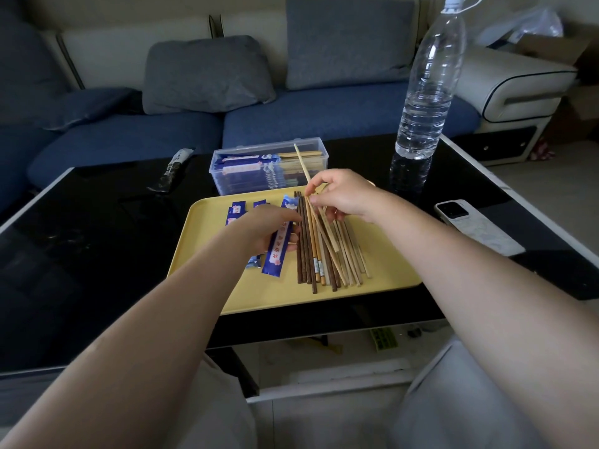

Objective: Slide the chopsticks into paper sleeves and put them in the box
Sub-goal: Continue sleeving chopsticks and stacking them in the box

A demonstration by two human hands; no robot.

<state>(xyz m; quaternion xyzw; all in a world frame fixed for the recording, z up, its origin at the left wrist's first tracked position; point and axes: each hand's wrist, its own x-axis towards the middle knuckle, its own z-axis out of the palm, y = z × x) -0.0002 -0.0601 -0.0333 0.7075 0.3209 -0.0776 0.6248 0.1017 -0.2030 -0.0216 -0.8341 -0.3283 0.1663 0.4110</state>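
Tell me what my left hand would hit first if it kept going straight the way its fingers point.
Probably the dark chopsticks on the yellow tray: the left hand, holding a blue sleeve, points right toward them, nearly touching, though depth is unclear.

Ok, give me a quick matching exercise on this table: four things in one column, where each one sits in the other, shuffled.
Things:
1. water bottle
2. phone
3. clear box
4. loose chopsticks

Places:
A. just behind the yellow tray
B. on the tray
C. far right of the table, upright
D. right of the tray, lying flat

Pairs: 1-C, 2-D, 3-A, 4-B
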